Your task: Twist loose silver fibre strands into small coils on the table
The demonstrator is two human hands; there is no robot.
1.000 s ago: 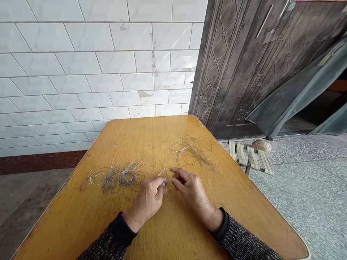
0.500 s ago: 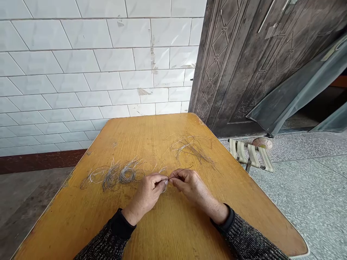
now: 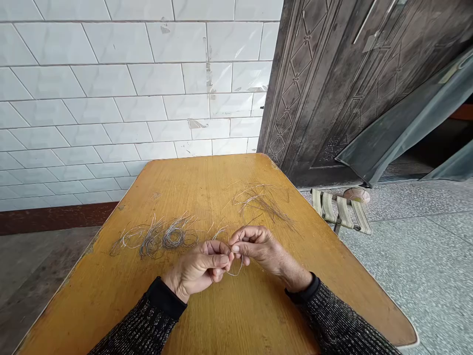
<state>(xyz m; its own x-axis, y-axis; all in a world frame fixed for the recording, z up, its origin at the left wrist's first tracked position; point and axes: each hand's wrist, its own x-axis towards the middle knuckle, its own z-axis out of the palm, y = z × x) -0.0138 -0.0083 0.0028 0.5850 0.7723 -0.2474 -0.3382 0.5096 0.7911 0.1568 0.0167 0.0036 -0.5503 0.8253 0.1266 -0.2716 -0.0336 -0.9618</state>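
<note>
My left hand [image 3: 201,264] and my right hand [image 3: 260,249] meet over the middle of the wooden table [image 3: 236,315]. Thin wire [image 3: 240,268] is pinched between the fingers of both; a pale loop of it hangs below the fingertips, and a dark end sticks up past my right hand. Coiled bundles of wire [image 3: 173,236] lie on the table beyond my left hand. A few short wire ends [image 3: 220,231] show just behind my fingers. The exact spot where the wire is gripped is mostly hidden by the fingertips.
A loose spread of straighter wires [image 3: 262,202] lies farther back on the right. White wall tiles [image 3: 129,79] and a dark carved door [image 3: 325,88] stand behind the table. A folding stool [image 3: 343,212] with striped straps is on the floor to the right.
My left hand has rolled so its palm side shows more, with the fingers curled under. A wire loop now hangs below the fingertips. My right hand has shifted slightly upward.
</note>
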